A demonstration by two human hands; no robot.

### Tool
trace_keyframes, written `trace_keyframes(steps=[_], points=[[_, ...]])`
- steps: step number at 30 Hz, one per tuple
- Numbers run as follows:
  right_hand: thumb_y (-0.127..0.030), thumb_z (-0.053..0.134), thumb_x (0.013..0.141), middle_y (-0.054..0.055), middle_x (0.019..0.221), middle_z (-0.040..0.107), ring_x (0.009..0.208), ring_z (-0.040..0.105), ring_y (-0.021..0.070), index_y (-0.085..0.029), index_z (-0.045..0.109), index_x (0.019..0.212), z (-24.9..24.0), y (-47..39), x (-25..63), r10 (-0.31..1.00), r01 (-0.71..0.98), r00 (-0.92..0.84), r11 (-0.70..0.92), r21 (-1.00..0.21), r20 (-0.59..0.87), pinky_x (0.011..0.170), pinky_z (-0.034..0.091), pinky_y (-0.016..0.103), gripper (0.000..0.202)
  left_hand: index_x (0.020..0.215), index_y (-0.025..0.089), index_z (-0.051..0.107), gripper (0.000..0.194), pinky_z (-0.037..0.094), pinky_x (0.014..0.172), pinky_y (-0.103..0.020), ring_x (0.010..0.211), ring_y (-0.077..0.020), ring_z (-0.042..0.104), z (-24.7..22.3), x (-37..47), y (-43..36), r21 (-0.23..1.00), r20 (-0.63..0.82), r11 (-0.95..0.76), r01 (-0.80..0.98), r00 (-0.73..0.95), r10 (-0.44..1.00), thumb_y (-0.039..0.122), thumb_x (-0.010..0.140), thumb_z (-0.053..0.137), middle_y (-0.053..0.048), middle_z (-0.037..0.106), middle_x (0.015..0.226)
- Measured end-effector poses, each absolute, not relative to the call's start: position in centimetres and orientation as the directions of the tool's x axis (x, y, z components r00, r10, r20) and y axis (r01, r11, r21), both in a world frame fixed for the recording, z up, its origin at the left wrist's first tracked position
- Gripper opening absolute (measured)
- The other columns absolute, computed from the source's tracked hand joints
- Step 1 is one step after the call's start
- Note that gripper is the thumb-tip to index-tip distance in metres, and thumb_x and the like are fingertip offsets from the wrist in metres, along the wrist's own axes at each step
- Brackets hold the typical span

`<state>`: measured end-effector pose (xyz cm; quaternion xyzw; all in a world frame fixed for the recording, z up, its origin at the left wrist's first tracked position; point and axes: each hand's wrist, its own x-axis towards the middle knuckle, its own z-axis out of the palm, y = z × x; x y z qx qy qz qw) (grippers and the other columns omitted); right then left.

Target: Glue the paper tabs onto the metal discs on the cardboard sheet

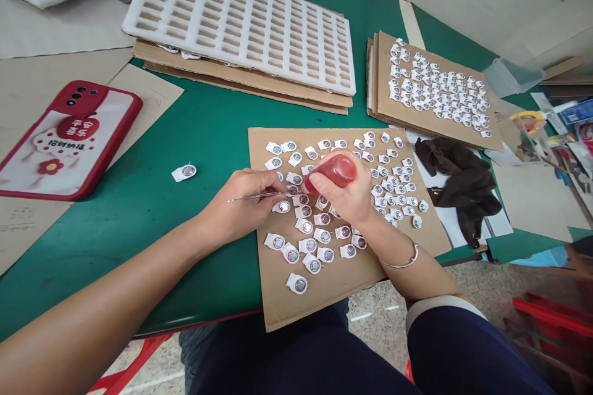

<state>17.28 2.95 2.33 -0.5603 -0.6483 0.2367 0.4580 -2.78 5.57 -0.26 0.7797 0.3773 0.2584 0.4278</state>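
My left hand (pixel 243 203) pinches a thin metal tool (pixel 244 198), whose pointed end sticks out to the left. My right hand (pixel 356 200) is wrapped round a red squeeze bottle (pixel 337 170), tilted with its narrow end down to the left. The bottle's tip and my left fingertips meet over a small round metal piece on a white tab (pixel 292 190). Many more such pieces, like this round metal piece (pixel 297 284), lie spread over the brown cardboard sheet (pixel 282 311) under both hands. My fingers partly hide the nearest ones.
One loose piece (pixel 184 171) lies on the green table (pixel 217 142), right of a red-cased phone (pixel 69 136). Behind stands a white foam tray (pixel 245 18) on cardboard. At the back right are a piece-covered cardboard stack (pixel 384 99), a dark cloth (pixel 456 179) and a clear container (pixel 512 77).
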Motion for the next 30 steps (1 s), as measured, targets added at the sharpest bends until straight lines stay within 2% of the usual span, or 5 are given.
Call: trace_keyframes(steps=[12,15,19,25,30], points=[[-0.042,0.072,0.072,0.0,0.077,0.062,0.07,0.059,0.0149,-0.02,0.055,0.083,2.2,3.1,17.4,0.929,0.518,0.065,0.28,-0.808,0.363,0.067,0.05,0.031,0.03,0.082,0.021,0.065,0.011,0.041,0.051,-0.023,0.072,-0.0147,0.061,-0.4,-2.9,5.6,0.854,0.065,-0.347,0.388,0.583,0.81,0.017,0.078,0.056,-0.001,0.069,0.079],[-0.047,0.069,0.073,0.001,0.076,0.06,0.069,0.06,0.016,-0.021,0.054,0.083,2.1,3.2,18.0,0.918,0.48,0.152,0.255,-0.839,0.366,0.063,0.052,0.032,0.032,0.082,0.021,0.065,0.012,0.04,0.05,-0.023,0.073,-0.0158,0.062,-0.2,-2.8,5.6,0.847,0.069,-0.361,0.391,0.593,0.803,0.016,0.078,0.056,-0.002,0.069,0.081],[-0.055,0.058,0.079,0.001,0.074,0.055,0.062,0.06,0.0157,-0.023,0.05,0.085,2.2,3.9,19.4,0.874,0.34,0.319,0.256,-0.905,0.367,0.045,0.047,0.027,0.034,0.08,0.02,0.067,0.009,0.045,0.057,-0.024,0.077,-0.017,0.063,0.7,-2.8,5.7,0.844,0.073,-0.358,0.399,0.576,0.814,0.018,0.076,0.059,-0.003,0.07,0.082],[-0.058,0.025,0.091,0.001,0.069,0.051,0.058,0.06,0.015,-0.024,0.043,0.096,3.4,5.3,21.5,0.858,0.283,0.412,0.198,-0.938,0.306,0.038,0.038,0.023,0.039,0.083,0.018,0.065,0.012,0.051,0.075,-0.03,0.084,-0.018,0.064,2.2,-3.7,6.6,0.911,0.045,-0.185,0.368,0.357,0.933,0.028,0.076,0.066,-0.003,0.07,0.089],[-0.061,0.021,0.093,0.003,0.081,0.057,0.067,0.063,0.0142,-0.024,0.046,0.107,4.5,5.8,23.6,0.838,0.256,0.434,0.236,-0.937,0.33,0.041,0.04,0.021,0.046,0.084,0.014,0.064,0.021,0.051,0.07,-0.029,0.075,-0.0146,0.06,1.4,-4.1,7.8,0.925,0.067,-0.118,0.362,0.149,0.987,0.032,0.073,0.07,-0.003,0.069,0.087]])
